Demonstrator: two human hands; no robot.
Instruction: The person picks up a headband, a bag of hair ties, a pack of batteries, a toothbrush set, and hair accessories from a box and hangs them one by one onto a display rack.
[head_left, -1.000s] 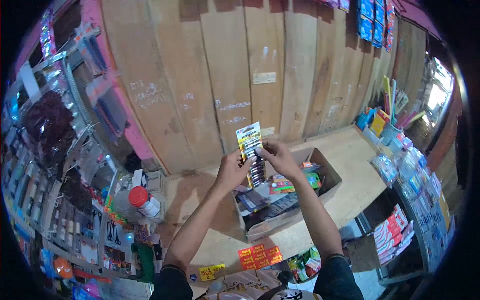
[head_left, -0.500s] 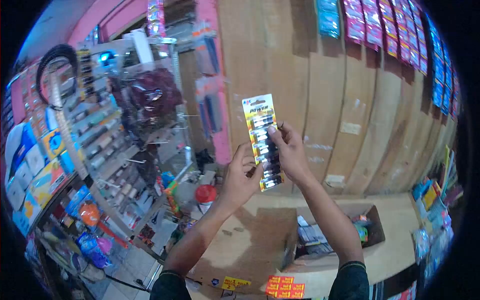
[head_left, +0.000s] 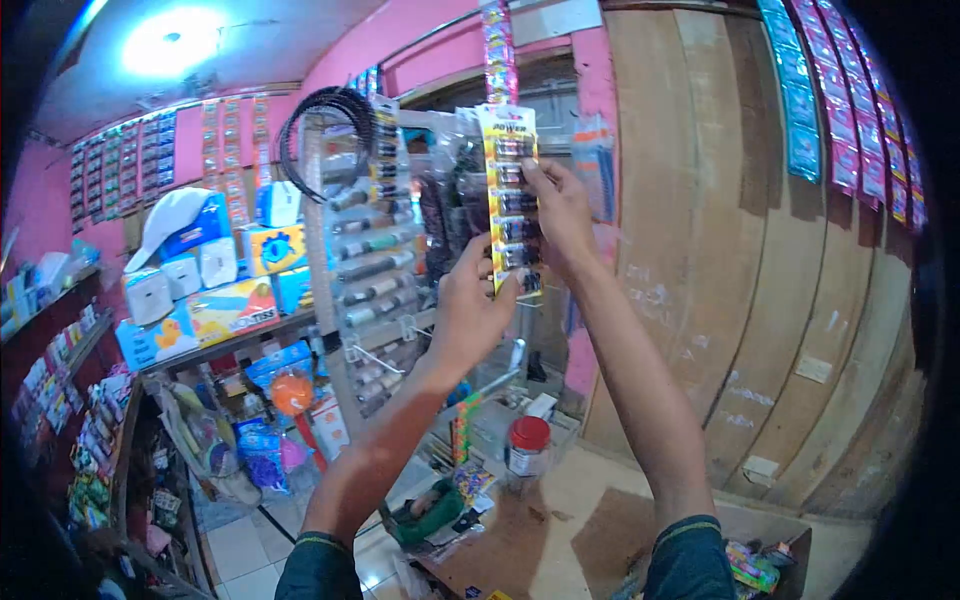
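small shop, pink walls (head_left: 60, 200), plank wall (head_left: 720, 250) on the right, ceiling light (head_left: 165, 40) on at top left; both hands raised at head height; battery blister card (head_left: 508, 175), yellow, cells in one vertical row, held upright in the air in front of the wire display rack (head_left: 370, 250), touching nothing but the hands; right hand (head_left: 558, 215) pinching the card's right edge around mid-height, thumb in front; left hand (head_left: 472, 310) closed on the card's bottom end, fingers curled; rack hung with rows of small packs, black coiled belt (head_left: 320, 110) at its top; boxed goods (head_left: 215, 270) stacked on the shelf left of it; sachet strips (head_left: 850, 110) hanging on the plank wall; red-lidded jar (head_left: 527, 447) at the wooden counter's (head_left: 540, 540) far left edge; cardboard box (head_left: 770, 560) at its right end, contents unclear
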